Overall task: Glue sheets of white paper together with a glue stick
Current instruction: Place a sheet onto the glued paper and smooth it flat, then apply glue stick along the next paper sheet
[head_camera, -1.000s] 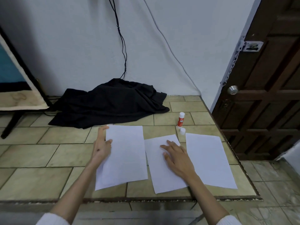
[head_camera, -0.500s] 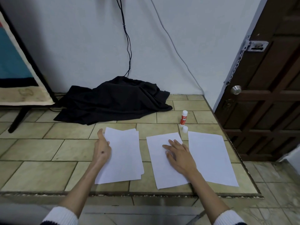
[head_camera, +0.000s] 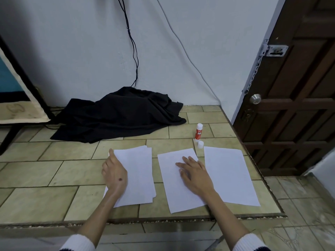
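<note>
Three lots of white paper lie side by side on a tiled counter (head_camera: pixel 54 171). On the left is a small stack of sheets (head_camera: pixel 139 174); my left hand (head_camera: pixel 114 173) rests on its left edge, thumb along the side. A single sheet (head_camera: pixel 172 189) lies in the middle, and my right hand (head_camera: pixel 195 174) presses flat on it with fingers spread. Another single sheet (head_camera: pixel 230 176) lies untouched on the right. A red and white glue stick (head_camera: pixel 198 131) stands upright behind the sheets, with its white cap (head_camera: pixel 200 144) standing just in front of it.
A crumpled black cloth (head_camera: pixel 119 115) lies at the back of the counter under hanging cables (head_camera: pixel 134 51). A dark wooden door (head_camera: pixel 297 98) stands at the right, past the counter's edge. A framed board (head_camera: pixel 16 98) leans at the far left.
My left hand has lowered the lifted sheet onto the left stack and squared it there. My right hand has stayed flat on the middle sheet. The camera has shifted slightly.
</note>
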